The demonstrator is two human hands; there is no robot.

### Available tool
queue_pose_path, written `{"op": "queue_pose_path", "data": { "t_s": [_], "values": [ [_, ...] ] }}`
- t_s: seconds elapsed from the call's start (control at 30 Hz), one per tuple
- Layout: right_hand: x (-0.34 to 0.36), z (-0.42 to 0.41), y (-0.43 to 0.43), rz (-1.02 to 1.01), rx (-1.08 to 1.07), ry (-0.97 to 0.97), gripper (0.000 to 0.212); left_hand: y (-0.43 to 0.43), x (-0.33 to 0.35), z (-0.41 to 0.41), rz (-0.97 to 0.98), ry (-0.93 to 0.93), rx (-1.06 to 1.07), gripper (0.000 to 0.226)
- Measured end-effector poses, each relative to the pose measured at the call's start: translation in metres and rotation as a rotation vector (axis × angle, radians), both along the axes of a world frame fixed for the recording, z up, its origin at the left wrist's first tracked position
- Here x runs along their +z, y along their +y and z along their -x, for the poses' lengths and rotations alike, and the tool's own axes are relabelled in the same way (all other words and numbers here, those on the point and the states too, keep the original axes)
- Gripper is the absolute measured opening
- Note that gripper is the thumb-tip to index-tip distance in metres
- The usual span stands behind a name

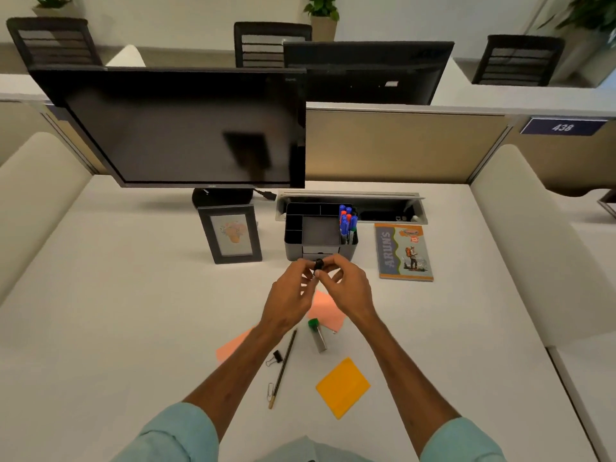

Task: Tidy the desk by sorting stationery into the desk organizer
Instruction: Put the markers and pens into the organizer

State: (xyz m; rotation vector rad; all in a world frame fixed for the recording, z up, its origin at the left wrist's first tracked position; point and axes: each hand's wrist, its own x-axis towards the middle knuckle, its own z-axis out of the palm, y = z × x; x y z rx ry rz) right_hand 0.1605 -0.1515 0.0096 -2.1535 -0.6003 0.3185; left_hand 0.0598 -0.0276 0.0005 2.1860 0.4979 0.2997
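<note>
Presently, mid-frame, the left hand (pixel 291 295) pinches a small black item (pixel 318 265), probably a binder clip, with the right hand (pixel 348 288) gripping its other side, just below the desk organizer (pixel 295 250). Next, I judge, it wants dropping into a small compartment.

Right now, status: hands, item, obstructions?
Left hand, right hand both pinching small black item. Just short of organizer. Pencil, binder clip, yellow pad loose; path clear.

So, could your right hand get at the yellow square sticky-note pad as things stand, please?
Probably yes, once freed: the yellow square sticky-note pad lies uncovered beside the right forearm. But the right hand pinches a small black object with the left hand, so it must release first.
</note>
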Motion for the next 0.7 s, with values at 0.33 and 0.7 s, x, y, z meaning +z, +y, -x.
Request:
{"op": "queue_pose_path", "data": {
  "t_s": [0.33,0.7],
  "values": [
    [0.045,-0.081,-0.018,-0.115,-0.352,-0.164,0.019,0.002,-0.017,-0.033,-0.172,0.094,-0.113,0.049],
    [0.042,-0.114,0.007,-0.019,-0.387,-0.184,0.018,0.019,-0.033,-0.042,-0.229,0.06,-0.148,0.053]
  ]
}}
